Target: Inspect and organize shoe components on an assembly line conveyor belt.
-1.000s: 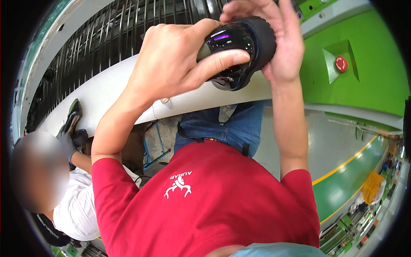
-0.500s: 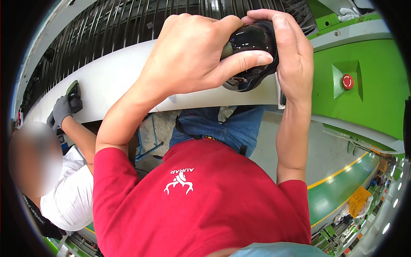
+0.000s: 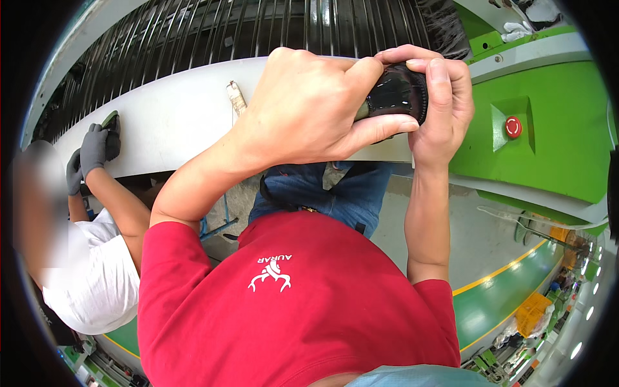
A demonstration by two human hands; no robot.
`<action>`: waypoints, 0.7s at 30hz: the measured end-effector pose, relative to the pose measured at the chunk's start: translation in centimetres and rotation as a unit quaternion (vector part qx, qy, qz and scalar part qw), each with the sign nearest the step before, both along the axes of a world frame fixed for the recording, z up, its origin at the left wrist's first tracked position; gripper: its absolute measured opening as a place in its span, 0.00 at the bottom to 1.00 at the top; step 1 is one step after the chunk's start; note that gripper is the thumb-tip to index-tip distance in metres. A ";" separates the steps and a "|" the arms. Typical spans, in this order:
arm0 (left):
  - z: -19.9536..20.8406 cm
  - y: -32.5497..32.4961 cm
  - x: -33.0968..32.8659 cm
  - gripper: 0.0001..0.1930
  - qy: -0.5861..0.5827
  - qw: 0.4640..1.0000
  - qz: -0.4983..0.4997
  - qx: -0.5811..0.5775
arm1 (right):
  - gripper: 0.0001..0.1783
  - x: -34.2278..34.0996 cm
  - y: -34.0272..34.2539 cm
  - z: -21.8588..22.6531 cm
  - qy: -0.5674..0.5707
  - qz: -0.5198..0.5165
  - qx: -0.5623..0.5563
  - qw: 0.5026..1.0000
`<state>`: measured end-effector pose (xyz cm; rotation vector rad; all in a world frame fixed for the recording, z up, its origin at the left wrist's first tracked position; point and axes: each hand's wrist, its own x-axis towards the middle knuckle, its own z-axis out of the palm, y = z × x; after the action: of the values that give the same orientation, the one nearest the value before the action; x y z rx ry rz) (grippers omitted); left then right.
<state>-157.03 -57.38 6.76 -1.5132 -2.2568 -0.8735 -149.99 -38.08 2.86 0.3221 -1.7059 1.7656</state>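
A glossy black shoe upper (image 3: 400, 90) is held above the right end of the white ledge, with a bit of olive-green form showing at its left side. My left hand (image 3: 316, 106) grips it from the left, thumb stretched along its near side and the other fingers mostly hidden behind. Around its right end wraps my right hand (image 3: 443, 106), thumb and fingers pressed against the stitched edge. Most of the shoe upper's left part is covered by my left hand.
A pale wrapped stick (image 3: 236, 97) lies on the white ledge (image 3: 174, 106), in front of dark metal rollers (image 3: 213, 32). At left, a co-worker's gloved hand (image 3: 94, 147) holds another black-and-green shoe piece (image 3: 112, 135). A red button (image 3: 513, 127) sits on the green machine (image 3: 548, 142).
Both my hands and the shoe upper have moved nearer and slightly right, and the upper has turned. The pale stick, covered before, now shows. A second gloved hand of the co-worker shows more.
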 end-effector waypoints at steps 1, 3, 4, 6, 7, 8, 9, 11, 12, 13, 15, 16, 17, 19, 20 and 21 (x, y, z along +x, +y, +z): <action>-0.1 -0.1 0.0 0.29 -0.008 1.000 0.002 0.004 | 0.12 0.1 -0.2 0.0 0.002 -0.015 0.006 1.000; -0.6 -0.2 -0.9 0.27 -0.012 0.999 -0.006 0.030 | 0.13 0.0 -0.6 -0.1 0.018 -0.044 0.037 0.998; -1.0 -0.5 -1.6 0.25 -0.018 0.998 -0.010 0.058 | 0.16 0.3 -1.1 -0.1 0.014 -0.027 0.038 0.999; -2.0 -1.7 -3.1 0.24 -0.139 0.986 -0.013 0.096 | 0.24 0.5 -1.3 -0.8 0.041 0.004 0.074 0.996; -3.9 -2.4 -4.3 0.23 -0.202 0.964 0.024 0.169 | 0.40 1.1 -2.5 -0.7 0.009 0.060 -0.009 0.998; -4.9 -2.6 -5.0 0.21 -0.263 0.933 0.057 0.241 | 0.58 1.6 -2.9 -1.5 -0.020 0.097 -0.094 0.991; -5.4 -3.5 -5.6 0.22 -0.319 0.911 0.042 0.259 | 0.64 1.8 -2.6 -2.6 -0.029 0.059 -0.018 0.998; -5.5 -4.7 -6.2 0.35 -0.437 0.869 0.011 0.232 | 0.74 2.1 -1.4 -6.8 -0.101 -0.028 0.144 0.984; -5.0 -4.9 -5.9 0.38 -0.467 0.847 0.000 0.255 | 0.74 2.2 -1.9 -8.6 -0.102 -0.020 0.134 0.985; -5.9 -5.3 -6.6 0.39 -0.507 0.821 -0.029 0.262 | 0.72 2.3 -2.5 -10.5 -0.151 -0.023 0.146 0.977; -6.9 -5.7 -7.6 0.40 -0.545 0.793 -0.054 0.266 | 0.64 2.0 -3.4 -12.6 -0.257 -0.008 0.063 0.964; -7.5 -5.9 -7.4 0.36 -0.562 0.776 -0.054 0.279 | 0.64 2.0 -3.3 -12.5 -0.263 -0.002 0.060 0.963; -7.9 -6.0 -7.3 0.34 -0.579 0.759 -0.057 0.293 | 0.61 2.0 -2.6 -11.4 -0.241 -0.047 0.138 0.960; -9.8 -6.1 -8.8 0.30 -0.582 0.781 -0.007 0.224 | 0.53 1.9 -0.8 -10.4 -0.161 -0.116 0.240 0.950; -10.9 -6.2 -9.1 0.34 -0.577 0.801 0.039 0.154 | 0.48 1.8 0.1 -10.0 -0.136 -0.121 0.276 0.944; -12.7 -6.5 -8.4 0.39 -0.422 0.896 0.011 0.140 | 0.45 2.1 1.1 -9.5 -0.133 -0.135 0.355 0.915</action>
<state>-165.38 -63.92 -5.92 -1.0713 -2.4794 -2.0541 -147.93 -37.01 -6.63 0.1383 -2.4259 0.9686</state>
